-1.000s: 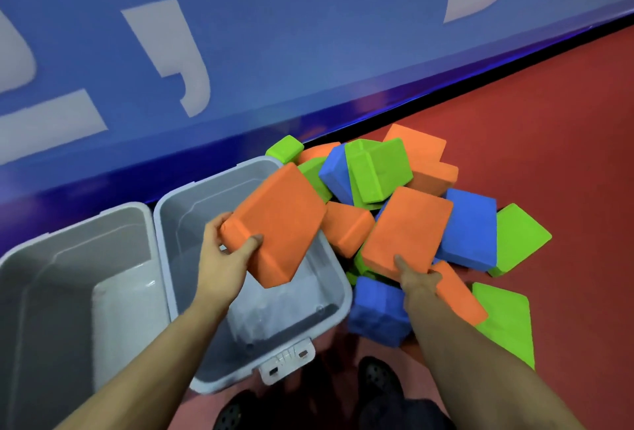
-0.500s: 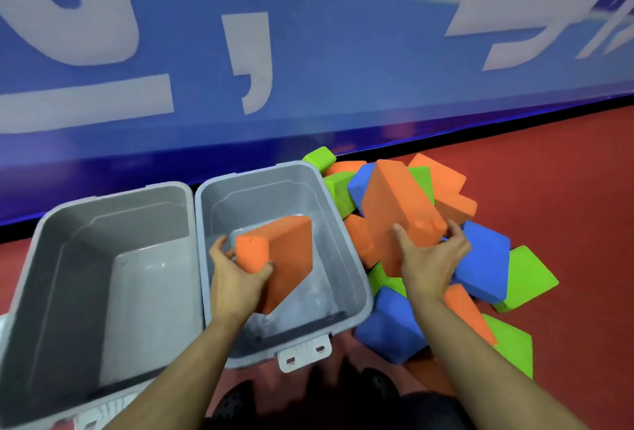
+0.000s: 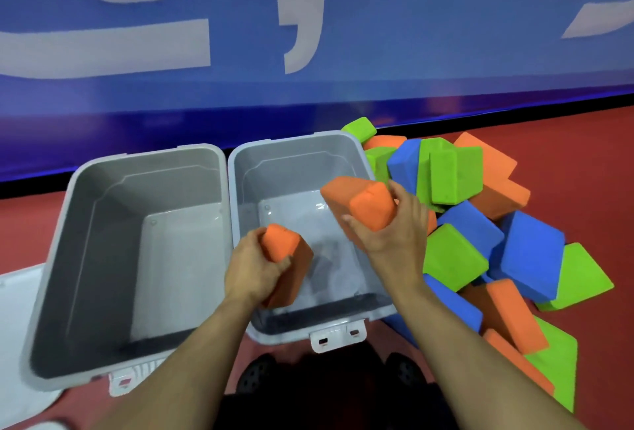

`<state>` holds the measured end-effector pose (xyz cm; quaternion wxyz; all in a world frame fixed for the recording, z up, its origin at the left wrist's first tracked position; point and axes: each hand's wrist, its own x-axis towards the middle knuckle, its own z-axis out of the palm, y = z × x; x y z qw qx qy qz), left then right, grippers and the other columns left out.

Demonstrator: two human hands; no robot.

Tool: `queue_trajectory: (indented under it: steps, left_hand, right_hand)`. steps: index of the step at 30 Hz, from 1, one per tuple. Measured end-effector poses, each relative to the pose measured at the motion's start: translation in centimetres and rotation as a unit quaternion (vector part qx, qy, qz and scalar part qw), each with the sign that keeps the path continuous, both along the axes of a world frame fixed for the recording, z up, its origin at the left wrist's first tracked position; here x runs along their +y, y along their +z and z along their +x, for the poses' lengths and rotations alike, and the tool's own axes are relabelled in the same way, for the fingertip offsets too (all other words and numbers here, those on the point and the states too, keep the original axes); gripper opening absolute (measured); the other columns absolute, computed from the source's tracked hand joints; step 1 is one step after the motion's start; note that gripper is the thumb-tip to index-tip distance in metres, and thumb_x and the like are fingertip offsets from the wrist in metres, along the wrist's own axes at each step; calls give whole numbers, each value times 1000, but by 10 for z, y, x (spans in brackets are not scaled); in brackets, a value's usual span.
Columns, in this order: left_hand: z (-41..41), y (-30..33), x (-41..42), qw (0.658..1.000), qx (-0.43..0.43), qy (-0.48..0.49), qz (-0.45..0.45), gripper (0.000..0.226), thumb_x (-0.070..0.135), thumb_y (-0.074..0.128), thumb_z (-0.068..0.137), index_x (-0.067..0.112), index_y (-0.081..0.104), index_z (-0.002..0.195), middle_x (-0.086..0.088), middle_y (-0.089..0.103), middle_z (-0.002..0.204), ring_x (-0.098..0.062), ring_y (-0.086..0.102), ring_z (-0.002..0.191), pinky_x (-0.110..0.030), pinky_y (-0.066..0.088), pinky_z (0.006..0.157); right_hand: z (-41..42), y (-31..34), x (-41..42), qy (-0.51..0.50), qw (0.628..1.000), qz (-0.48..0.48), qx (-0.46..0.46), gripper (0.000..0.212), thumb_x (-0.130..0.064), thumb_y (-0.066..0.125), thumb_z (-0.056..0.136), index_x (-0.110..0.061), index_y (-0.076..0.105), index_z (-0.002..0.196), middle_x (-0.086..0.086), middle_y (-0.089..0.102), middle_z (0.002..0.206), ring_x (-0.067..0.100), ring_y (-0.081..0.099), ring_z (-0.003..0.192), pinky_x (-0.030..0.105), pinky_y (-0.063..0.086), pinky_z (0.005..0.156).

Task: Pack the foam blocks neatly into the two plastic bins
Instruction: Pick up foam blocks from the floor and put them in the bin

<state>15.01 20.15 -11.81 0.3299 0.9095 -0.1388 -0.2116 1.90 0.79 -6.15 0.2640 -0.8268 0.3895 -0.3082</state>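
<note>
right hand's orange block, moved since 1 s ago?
Yes. The right hand lifted its orange block off the pile and carried it left, over the right bin.

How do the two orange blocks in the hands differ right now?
The left hand grips its orange block low inside the right bin, near the near-left corner. The right hand grips its orange block higher, over the bin's right rim. The left one stands nearly on end; the right one is tilted. Both are orange foam, gripped at one end.
</note>
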Motion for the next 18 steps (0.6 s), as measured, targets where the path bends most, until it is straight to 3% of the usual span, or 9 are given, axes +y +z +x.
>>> queue_trajectory:
  steps: [4, 9, 12, 16, 18]
  left_hand:
    - [-5, -14, -2, 1000, 6, -20, 21, 83, 48, 82, 72, 23, 46, 142, -1, 57, 138, -25, 56, 124, -43, 49, 101]
    - [-14, -32, -10, 998, 7, -52, 39, 74, 43, 77, 80, 21, 43, 142, -5, 54, 135, -30, 53, 123, -44, 44, 103]
    - [-15, -42, -15, 997, 19, -36, 60, 68, 41, 70, 87, 18, 41, 144, -12, 50, 135, -36, 50, 122, -45, 41, 103]
    - [-20, -50, -20, 979, 106, -71, 156, 75, 50, 61, 92, 19, 29, 152, -14, 34, 148, -38, 38, 135, -47, 34, 111]
    - [-19, -51, -19, 968, 145, -92, 183, 76, 49, 60, 93, 18, 25, 153, -15, 29, 149, -39, 37, 136, -47, 34, 113]
  right_hand:
    - [10, -39, -3, 91, 982, 41, 162, 84, -58, 84, 66, -24, 54, 137, -1, 60, 126, 26, 49, 121, 33, 37, 104]
    - [11, -70, -4, 170, 916, 38, 361, 81, -52, 81, 71, -35, 45, 142, -8, 53, 139, 22, 45, 129, 39, 34, 105]
    - [10, -81, -1, 203, 884, 51, 418, 82, -45, 81, 75, -37, 40, 145, -9, 47, 146, 21, 41, 134, 38, 30, 107]
    - [2, -94, -5, 224, 850, 120, 462, 89, -47, 77, 79, -38, 31, 155, -8, 24, 164, 20, 23, 150, 43, 16, 122]
    - [-1, -95, -9, 229, 844, 135, 466, 89, -49, 77, 79, -34, 33, 155, -7, 26, 164, 22, 25, 150, 44, 19, 123]
